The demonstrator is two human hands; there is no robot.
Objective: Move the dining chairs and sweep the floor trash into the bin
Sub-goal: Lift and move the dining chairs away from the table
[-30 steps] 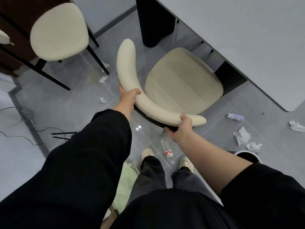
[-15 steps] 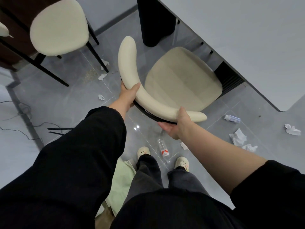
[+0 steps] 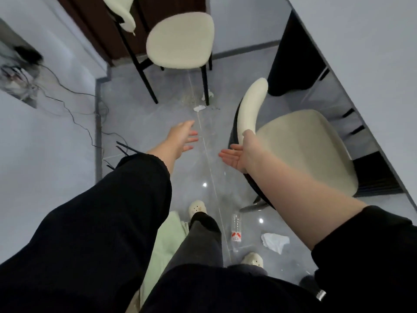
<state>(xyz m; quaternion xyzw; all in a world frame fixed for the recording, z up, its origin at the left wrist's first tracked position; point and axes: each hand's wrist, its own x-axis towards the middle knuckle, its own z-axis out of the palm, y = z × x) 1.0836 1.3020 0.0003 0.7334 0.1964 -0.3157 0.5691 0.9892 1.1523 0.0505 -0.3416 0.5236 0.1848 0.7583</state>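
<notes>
A far dining chair [image 3: 180,39] stood against the dark door at the top. Torn tissue scraps [image 3: 199,108] and a scatter of crumbs [image 3: 189,99] lay on the floor by its front legs. Near the person's slippers lay a plastic bottle [image 3: 236,231] and a crumpled tissue [image 3: 275,241], with a pale green cloth [image 3: 167,236] to their left. Black cables [image 3: 74,118] trailed over the floor by the left wall.

The near dining chair [image 3: 302,152] stood at the right, close beside the edge of the grey worktop [image 3: 361,53], its curved backrest [image 3: 250,109] turned toward the open floor. Between the two chairs a strip of bare grey tile ran up the middle.

The left hand [image 3: 181,137] reached forward over that strip, fingers spread and relaxed, holding nothing. The right hand [image 3: 239,154] was turned palm-up with straight fingers, empty, just beside the lower part of the backrest; whether it touched the backrest could not be told.
</notes>
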